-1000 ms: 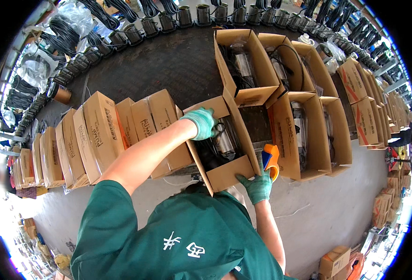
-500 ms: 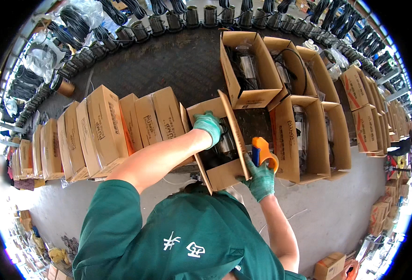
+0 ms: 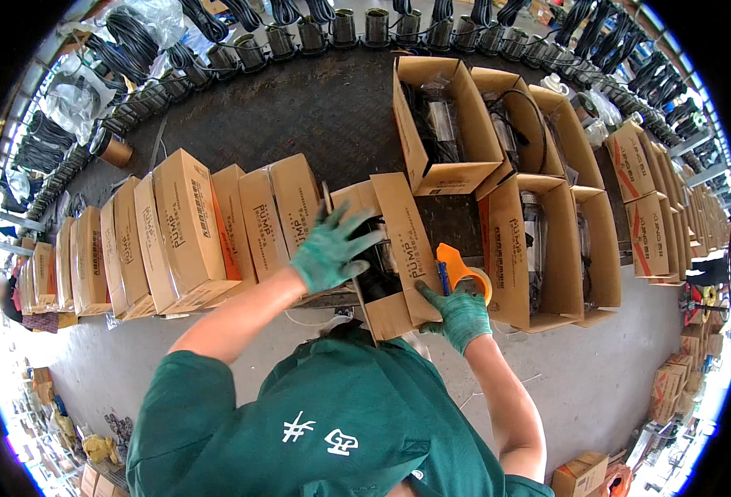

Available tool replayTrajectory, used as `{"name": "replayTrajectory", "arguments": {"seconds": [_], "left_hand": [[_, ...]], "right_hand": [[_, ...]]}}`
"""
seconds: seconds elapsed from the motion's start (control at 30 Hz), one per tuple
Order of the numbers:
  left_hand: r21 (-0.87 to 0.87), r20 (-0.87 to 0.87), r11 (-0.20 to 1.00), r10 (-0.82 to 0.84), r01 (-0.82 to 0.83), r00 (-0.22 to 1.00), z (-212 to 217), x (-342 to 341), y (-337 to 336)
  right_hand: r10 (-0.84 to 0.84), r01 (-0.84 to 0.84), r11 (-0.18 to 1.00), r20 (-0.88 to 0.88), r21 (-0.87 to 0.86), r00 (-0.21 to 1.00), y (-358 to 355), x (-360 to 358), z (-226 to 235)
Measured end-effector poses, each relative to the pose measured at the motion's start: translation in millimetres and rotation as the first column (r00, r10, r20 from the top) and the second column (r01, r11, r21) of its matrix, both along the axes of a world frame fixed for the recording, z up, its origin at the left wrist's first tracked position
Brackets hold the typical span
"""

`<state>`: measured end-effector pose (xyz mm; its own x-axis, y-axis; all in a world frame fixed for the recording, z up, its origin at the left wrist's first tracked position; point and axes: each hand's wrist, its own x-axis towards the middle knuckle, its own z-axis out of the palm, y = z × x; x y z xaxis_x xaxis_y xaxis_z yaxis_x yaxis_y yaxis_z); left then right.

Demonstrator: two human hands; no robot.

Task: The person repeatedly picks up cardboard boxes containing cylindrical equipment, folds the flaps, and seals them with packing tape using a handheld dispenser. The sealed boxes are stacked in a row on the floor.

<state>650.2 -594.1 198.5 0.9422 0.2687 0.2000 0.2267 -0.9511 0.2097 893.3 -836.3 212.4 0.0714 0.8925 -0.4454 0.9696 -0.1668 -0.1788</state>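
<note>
In front of me stands a cardboard box [image 3: 392, 319] whose right long flap is folded inward over part of the opening. A dark cylindrical pump [image 3: 379, 277] shows partly in the remaining gap. My left hand [image 3: 332, 248], in a green glove, is spread open above the box's left side, holding nothing. My right hand [image 3: 463, 316], gloved too, grips an orange tape dispenser [image 3: 456, 263] with a blue part. Its thumb side rests against the folded flap's lower right corner. The palm side of the right hand is hidden.
Closed, taped boxes [image 3: 185, 228] line the bench on the left. Open boxes [image 3: 539, 248] with bagged pumps stand to the right, others behind them. Metal pump housings [image 3: 344, 29] with coiled black cables curve along the far edge. Stacked boxes [image 3: 648, 236] stand farther right.
The right flap has tipped from upright to lying inward. My left hand has come out of the box and moved left, fingers spreading. My right hand and tape dispenser have shifted slightly left.
</note>
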Motion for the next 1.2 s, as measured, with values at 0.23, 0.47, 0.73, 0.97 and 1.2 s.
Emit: {"name": "replayTrajectory", "arguments": {"seconds": [0.23,0.47,0.73,0.97,1.2], "left_hand": [[-0.025,-0.242,0.999,0.032,-0.039,0.97,-43,88,-5],[-0.005,-0.311,0.984,0.166,-0.176,0.936,-1,74,36],[-0.196,-0.229,0.829,0.48,-0.523,0.847,-8,97,52],[-0.134,-0.294,0.935,0.278,-0.328,0.914,-2,84,61],[-0.154,-0.256,0.951,0.222,-0.267,0.941,-5,88,60]], "right_hand": [[-0.002,0.002,1.0,-0.032,0.013,0.999,-4,3,-8],[-0.028,0.028,0.999,0.026,0.023,0.999,-6,0,1],[-0.076,0.075,0.997,-0.027,-0.033,0.997,0,-4,-1],[-0.109,0.109,0.994,0.002,0.0,0.994,0,-4,0],[-0.339,0.553,0.751,-0.508,0.36,0.792,-35,30,-13]]}}
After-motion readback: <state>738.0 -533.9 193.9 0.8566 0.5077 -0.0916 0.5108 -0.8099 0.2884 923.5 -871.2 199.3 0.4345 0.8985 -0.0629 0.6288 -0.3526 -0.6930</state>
